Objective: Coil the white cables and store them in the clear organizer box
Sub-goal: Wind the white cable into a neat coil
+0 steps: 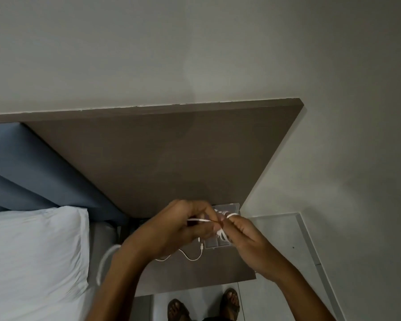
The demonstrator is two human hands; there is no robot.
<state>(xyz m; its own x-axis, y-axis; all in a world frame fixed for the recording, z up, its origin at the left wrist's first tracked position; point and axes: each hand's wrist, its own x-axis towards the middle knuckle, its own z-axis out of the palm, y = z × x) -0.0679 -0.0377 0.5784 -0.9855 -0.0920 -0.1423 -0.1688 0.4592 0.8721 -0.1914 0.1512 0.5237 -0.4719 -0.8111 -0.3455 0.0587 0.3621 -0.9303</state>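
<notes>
My left hand (171, 228) pinches a strand of a white cable (200, 220) that runs right to my right hand (248, 239). Loops of that cable wrap around the right hand's fingers (223, 234). Both hands hover above the clear organizer box (225, 208), which rests on the brown bedside shelf (218, 267) and is mostly hidden behind them. A second white cable (190, 257) lies loose on the shelf below my hands, its plug end near the box.
A brown headboard panel (167, 154) rises behind the shelf against a pale wall. A bed with a white pillow (33, 256) and blue padding (33, 172) lies at the left. My sandalled feet (204, 306) stand on the tiled floor.
</notes>
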